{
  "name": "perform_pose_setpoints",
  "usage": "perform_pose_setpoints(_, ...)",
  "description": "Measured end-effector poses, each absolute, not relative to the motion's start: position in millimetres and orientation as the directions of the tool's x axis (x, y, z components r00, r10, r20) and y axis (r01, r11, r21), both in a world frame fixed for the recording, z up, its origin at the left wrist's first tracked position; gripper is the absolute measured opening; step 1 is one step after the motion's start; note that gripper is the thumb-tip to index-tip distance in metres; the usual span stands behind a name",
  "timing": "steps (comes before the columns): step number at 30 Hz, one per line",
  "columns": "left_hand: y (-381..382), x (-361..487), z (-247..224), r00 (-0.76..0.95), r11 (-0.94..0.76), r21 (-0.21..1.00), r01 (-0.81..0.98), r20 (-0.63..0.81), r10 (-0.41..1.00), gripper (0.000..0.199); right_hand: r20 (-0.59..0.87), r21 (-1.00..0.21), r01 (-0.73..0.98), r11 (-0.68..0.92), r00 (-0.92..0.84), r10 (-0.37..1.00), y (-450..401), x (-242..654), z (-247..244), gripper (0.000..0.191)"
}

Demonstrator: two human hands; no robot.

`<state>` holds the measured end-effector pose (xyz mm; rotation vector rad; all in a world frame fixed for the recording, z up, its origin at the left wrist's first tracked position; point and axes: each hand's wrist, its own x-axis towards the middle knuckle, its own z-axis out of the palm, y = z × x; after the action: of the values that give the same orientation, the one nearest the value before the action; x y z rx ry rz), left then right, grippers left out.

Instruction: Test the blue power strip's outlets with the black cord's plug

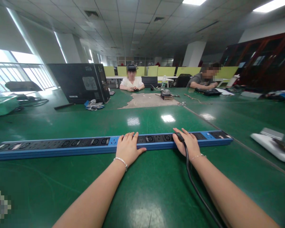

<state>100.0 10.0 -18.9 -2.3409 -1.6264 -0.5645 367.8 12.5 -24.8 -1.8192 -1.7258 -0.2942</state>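
Note:
A long blue power strip (85,152) with black and blue sockets lies across the green table, running from the left edge of view to right of centre. My left hand (128,146) rests on top of it near the middle, fingers stretched over the sockets and thumb out along the front side. At the right part of the strip, my right hand (188,144) grips the black plug (180,136) of a power cord (192,180) between thumb and fingers, against the socket face. Whether the plug sits in a socket is hidden. The cord runs down toward me beneath my right forearm.
Toward the back left stand a black computer case (80,84), gloves (94,105) and a green basket (3,106). A white device (273,147) lies at the right. Two people (132,83) sit across the table, near a bottle (163,82) and a small round metal device (166,94).

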Motion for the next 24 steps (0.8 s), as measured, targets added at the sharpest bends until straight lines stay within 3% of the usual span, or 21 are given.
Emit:
perform_pose_setpoints(14, 9.7, 99.0, -20.5, 0.316, -0.359, 0.006, 0.933, 0.465, 0.827, 0.066, 0.604, -0.299, 0.954, 0.009, 0.182, 0.776, 13.6, 363.7, -27.6, 0.041)
perform_pose_setpoints(21, 9.7, 100.0, -19.4, 0.303, -0.349, 0.01, 0.937, 0.47, 0.829, 0.061, 0.709, -0.322, 0.925, 0.202, 0.095, 0.698, 16.2, 369.1, -30.7, 0.036)
perform_pose_setpoints(24, 9.7, 100.2, -19.7, 0.303, -0.35, 0.014, 0.936, 0.471, 0.828, 0.06, 0.73, -0.329, 0.926, 0.183, 0.127, 0.671, 18.7, 367.4, -31.9, 0.034)
